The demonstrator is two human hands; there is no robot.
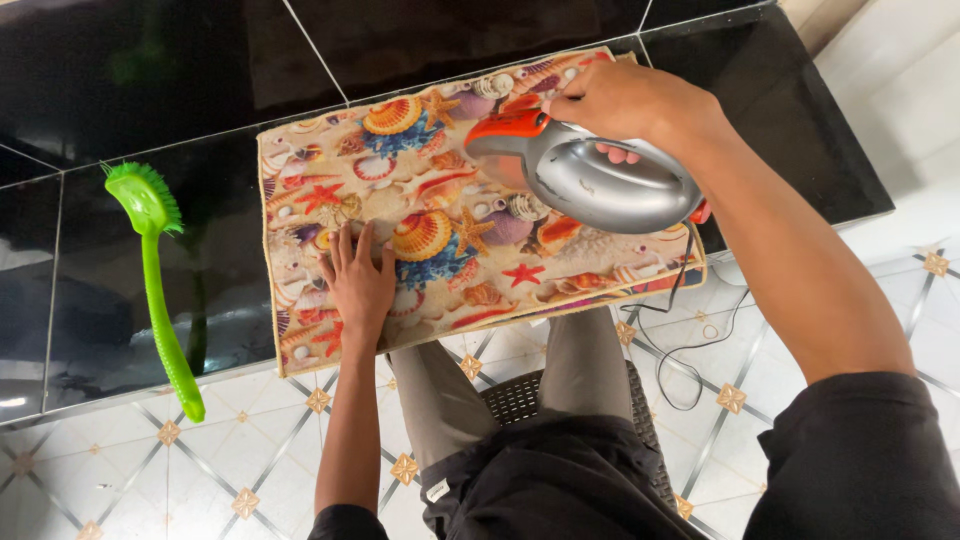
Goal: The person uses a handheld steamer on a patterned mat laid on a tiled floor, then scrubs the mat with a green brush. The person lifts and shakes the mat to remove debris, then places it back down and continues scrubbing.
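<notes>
Near the middle of the frame lies a mat [440, 215] with bright pictures of shells and starfish on it. It rests flat on a shiny black counter [150, 80], and its lower edge hangs a little past the counter's front rim. The left hand [358, 280] lies flat on the lower left part of the mat, with its fingers spread a little and pressing down. It holds nothing.

Up in the upper right of the frame, the right hand [625, 100] grips the handle of a small hand vacuum [590, 175]. The fingers are wrapped tight around it. The vacuum is silver with an orange nose, and the nose points left over the top part of the mat. I cannot tell if the nose touches the mat. A thin black cord [680, 330] hangs from the vacuum down to the white tiled floor [200, 470].

Over on the left of the frame, a green brush [160, 290] with a long handle lies on the counter, well apart from the mat.

At the bottom, the person sits on a dark woven stool [515, 400].
</notes>
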